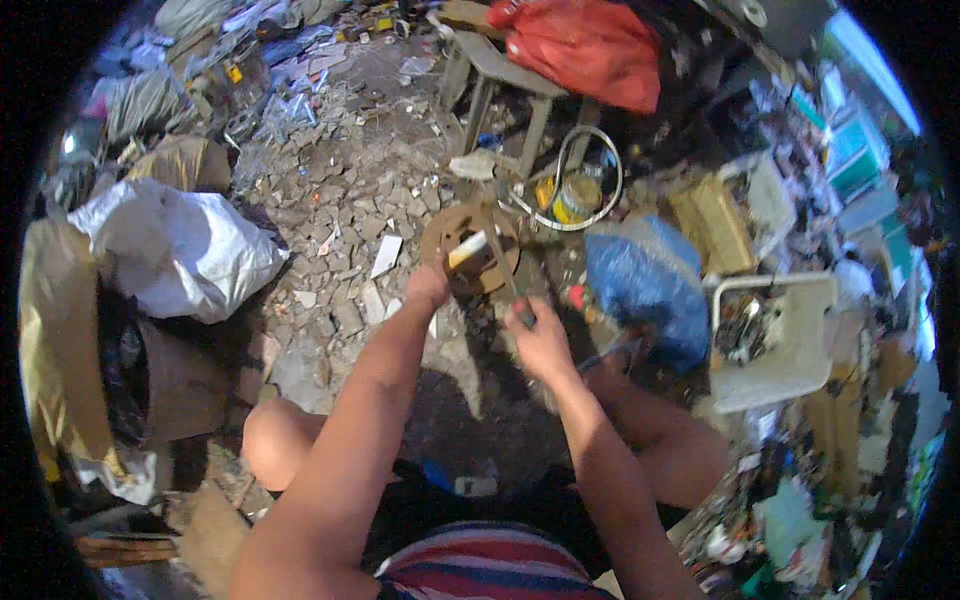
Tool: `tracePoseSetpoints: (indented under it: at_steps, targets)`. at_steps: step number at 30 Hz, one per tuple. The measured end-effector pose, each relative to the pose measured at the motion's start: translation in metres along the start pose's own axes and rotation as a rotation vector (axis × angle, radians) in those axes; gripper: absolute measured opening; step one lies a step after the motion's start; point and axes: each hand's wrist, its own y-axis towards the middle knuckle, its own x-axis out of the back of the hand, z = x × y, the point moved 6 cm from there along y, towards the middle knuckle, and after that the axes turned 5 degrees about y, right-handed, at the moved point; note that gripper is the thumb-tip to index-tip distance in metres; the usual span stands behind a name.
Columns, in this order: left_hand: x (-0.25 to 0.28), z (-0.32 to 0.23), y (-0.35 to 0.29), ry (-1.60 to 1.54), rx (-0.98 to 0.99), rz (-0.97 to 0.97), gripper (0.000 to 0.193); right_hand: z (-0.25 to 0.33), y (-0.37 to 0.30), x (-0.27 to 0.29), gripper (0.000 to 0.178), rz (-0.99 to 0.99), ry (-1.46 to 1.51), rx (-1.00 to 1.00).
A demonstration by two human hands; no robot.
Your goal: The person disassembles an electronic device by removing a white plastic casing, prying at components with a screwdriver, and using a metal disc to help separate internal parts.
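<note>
My left hand [430,286] is closed on a small white and yellowish block [468,250], whose kind I cannot make out. It holds the block above a round brown piece [432,240] on the ground, with dark marks or bits on top. Fingers of my right hand [540,340] wrap round the dark handle of a long, narrow, blade-like tool [503,262]. This tool points up and slightly left, its upper part close beside the block. Whether blade and block touch is too blurred to tell.
Broken flat shards [350,215] cover the ground ahead. A grey stool [490,75] bears a red bag [590,50]; a pale hose [615,185] loops below. On the right lie a blue plastic bag [640,275] and a white bin [770,385]. A white sack [180,245] lies left.
</note>
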Motion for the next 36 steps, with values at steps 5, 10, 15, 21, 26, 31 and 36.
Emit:
tracePoseSetpoints:
  at_steps: [5, 10, 15, 21, 26, 31, 36]
  targets:
    - [0.012, 0.024, 0.027, 0.086, -0.056, -0.059, 0.043, 0.021, 0.03, -0.003, 0.049, -0.059, 0.146, -0.084]
    - [0.001, 0.013, 0.035, 0.092, 0.015, -0.045, 0.046, -0.013, 0.053, 0.008, 0.052, -0.008, 0.167, -0.082]
    - [0.003, 0.007, 0.066, 0.018, -0.04, 0.031, 0.037, -0.05, 0.052, -0.007, 0.041, 0.064, 0.022, -0.119]
    - [-0.013, 0.022, 0.084, 0.027, -0.039, 0.086, 0.042, -0.066, 0.074, -0.038, 0.039, -0.019, 0.058, -0.033]
    - [-0.015, 0.027, 0.083, -0.017, -0.003, 0.063, 0.037, -0.056, 0.092, -0.042, 0.05, -0.075, -0.039, -0.044]
    - [-0.017, 0.026, 0.081, -0.162, -0.046, 0.049, 0.034, -0.066, 0.11, -0.047, 0.053, -0.002, -0.064, -0.055]
    - [-0.026, 0.023, 0.084, -0.021, 0.019, -0.014, 0.028, -0.068, 0.115, -0.04, 0.054, 0.071, -0.051, -0.091]
